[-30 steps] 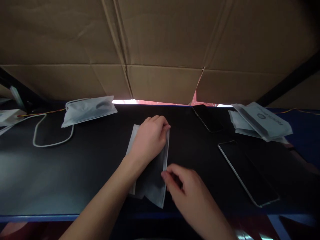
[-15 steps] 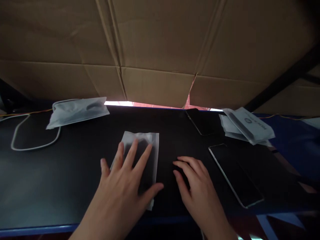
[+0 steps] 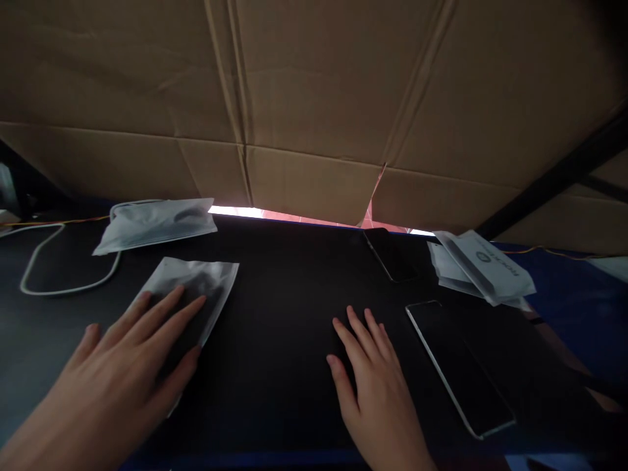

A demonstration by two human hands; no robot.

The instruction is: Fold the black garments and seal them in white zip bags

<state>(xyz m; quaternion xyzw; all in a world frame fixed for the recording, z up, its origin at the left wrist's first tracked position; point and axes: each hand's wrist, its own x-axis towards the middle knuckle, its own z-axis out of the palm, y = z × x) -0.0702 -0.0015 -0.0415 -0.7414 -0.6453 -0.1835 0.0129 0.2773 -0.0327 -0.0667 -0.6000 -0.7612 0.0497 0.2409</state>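
Observation:
My left hand [image 3: 132,356] lies flat with fingers spread on a translucent frosted plastic pouch [image 3: 216,281] on the black tabletop [image 3: 279,366]. The palm and wrist hide the pouch's lower part; whether anything is inside I cannot tell. My right hand [image 3: 370,373] rests palm down on the tabletop, fingers stretched and nothing held. To its right lies a smartphone [image 3: 461,373] with a dark face and a pale edge, apart from the fingers. Farther back is a second dark phone [image 3: 390,254].
A stuffed frosted pouch [image 3: 157,226] lies at the back left over a white cable [image 3: 30,271]. Several white printed pouches [image 3: 495,265] are piled at the back right. A cardboard sheet [image 3: 304,85] stands behind the table, and a dark bar [image 3: 544,173] slants down at the right.
My left hand has slid the pouch to the left, and the pouch has turned. The right hand's fingers, curled before, are now straighter and point forward. The camera view has shifted slightly.

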